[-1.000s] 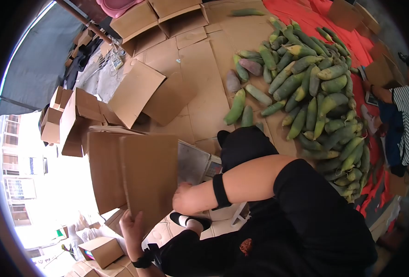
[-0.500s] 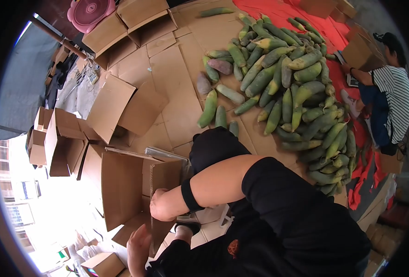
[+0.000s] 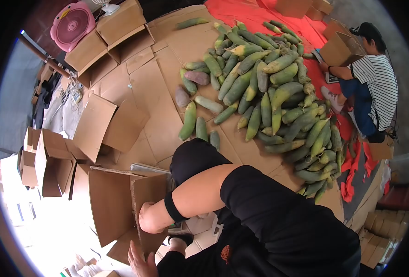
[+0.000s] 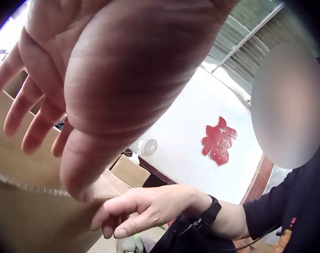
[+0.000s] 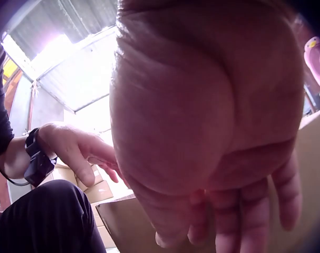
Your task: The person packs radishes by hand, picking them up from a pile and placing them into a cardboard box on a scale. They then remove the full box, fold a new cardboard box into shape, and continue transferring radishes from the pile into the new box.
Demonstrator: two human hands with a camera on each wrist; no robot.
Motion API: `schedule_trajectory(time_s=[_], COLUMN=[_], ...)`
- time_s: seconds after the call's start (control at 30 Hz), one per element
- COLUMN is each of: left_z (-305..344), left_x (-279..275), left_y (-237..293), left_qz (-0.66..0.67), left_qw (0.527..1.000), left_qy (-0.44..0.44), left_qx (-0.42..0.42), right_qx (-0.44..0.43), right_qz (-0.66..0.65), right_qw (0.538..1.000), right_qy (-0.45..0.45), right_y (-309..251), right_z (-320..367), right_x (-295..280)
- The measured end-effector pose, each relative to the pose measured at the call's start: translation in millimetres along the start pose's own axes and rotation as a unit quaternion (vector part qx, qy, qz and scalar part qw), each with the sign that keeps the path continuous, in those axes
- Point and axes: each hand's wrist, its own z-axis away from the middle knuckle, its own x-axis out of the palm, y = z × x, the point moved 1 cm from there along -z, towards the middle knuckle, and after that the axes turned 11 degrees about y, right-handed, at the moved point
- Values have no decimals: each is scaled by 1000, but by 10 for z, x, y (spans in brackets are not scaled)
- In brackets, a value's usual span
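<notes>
The left hand [image 3: 140, 262] lies flat with its fingers spread against the low end of the cardboard flap [image 3: 150, 195], apparently bracing it. The right hand [image 3: 150, 218] curls over the flap's edge, probably to fold it. The open box [image 3: 106, 207] sits at seven o'clock beside the knee, near the green vegetable pile [image 3: 269, 92] at one o'clock.

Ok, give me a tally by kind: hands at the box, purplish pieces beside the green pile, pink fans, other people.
Hands at the cardboard box: 2 (left hand, right hand)
Purplish pieces: 2
Pink fan: 1
Person in a striped shirt: 1
Total: 6
Green pieces: too many, too overlapped to count.
</notes>
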Motion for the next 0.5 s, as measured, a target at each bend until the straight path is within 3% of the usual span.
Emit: schedule_trajectory(time_s=[0.27,0.33,0.43,0.5], left_z=[-200,-228,-245,-253], left_x=[342,375,432,508], left_y=[-228,-301,-377,-460], left_qz=[36,134,174,150], left_qw=[999,989,982,988], left_qy=[-11,-41,-47,-12], left_qx=[-23,-54,-50,-37], right_qx=[1,0,-6,-14], right_qz=[-23,-22,-7,-33], right_qw=[999,998,999,997], right_qy=[47,51,49,68], right_y=[85,84,113,133], right_z=[107,77,134,149], right_x=[-53,-47,-89,-113])
